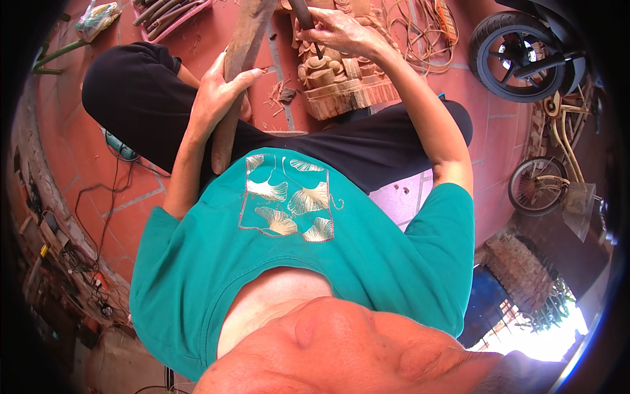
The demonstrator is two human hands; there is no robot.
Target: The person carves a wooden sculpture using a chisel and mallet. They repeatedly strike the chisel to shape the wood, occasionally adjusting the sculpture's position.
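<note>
A carved block of pale brown wood (348, 92) with rounded raised shapes lies on the floor between my crossed legs. My right hand (338, 31) grips a dark-handled chisel (302, 14), its thin blade pointing down onto the carving. To the left, my left hand (220, 95) is wrapped round a long club-shaped wooden mallet (244, 43). The mallet slants up and away, its narrow end near my lap, and its far end runs out of the picture. Wood shavings (277, 98) and a dark chip lie on the tiles beside the carving.
A pink basket (176, 25) of long-handled tools stands at the far left. Coiled cable (417, 46) and an orange power strip (447, 25) lie beyond the carving. A motorbike wheel (513, 58) and a small bicycle (541, 186) are at right. A teal power tool (121, 146) lies left.
</note>
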